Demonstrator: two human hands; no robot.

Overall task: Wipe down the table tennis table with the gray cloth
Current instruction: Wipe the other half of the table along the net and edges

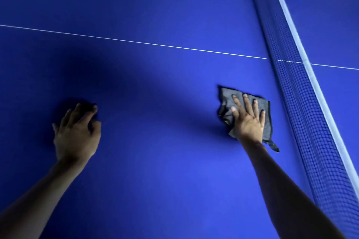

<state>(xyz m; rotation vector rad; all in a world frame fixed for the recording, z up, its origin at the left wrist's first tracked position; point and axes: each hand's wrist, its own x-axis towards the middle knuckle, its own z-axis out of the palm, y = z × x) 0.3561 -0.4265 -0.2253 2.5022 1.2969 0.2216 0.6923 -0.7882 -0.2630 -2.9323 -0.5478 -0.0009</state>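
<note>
The blue table tennis table [155, 87] fills the view. A gray cloth [226, 101] lies flat on it at the right, close to the net. My right hand [248, 120] presses down on the cloth with straight, spread fingers. My left hand [77, 132] is at the left, fingertips touching the bare table surface, fingers loosely bent, holding nothing.
The net [303, 103] with its white top band runs diagonally along the right side, just beyond the cloth. A thin white centre line [136, 41] crosses the table behind both hands. The far half of the table [330, 25] lies past the net.
</note>
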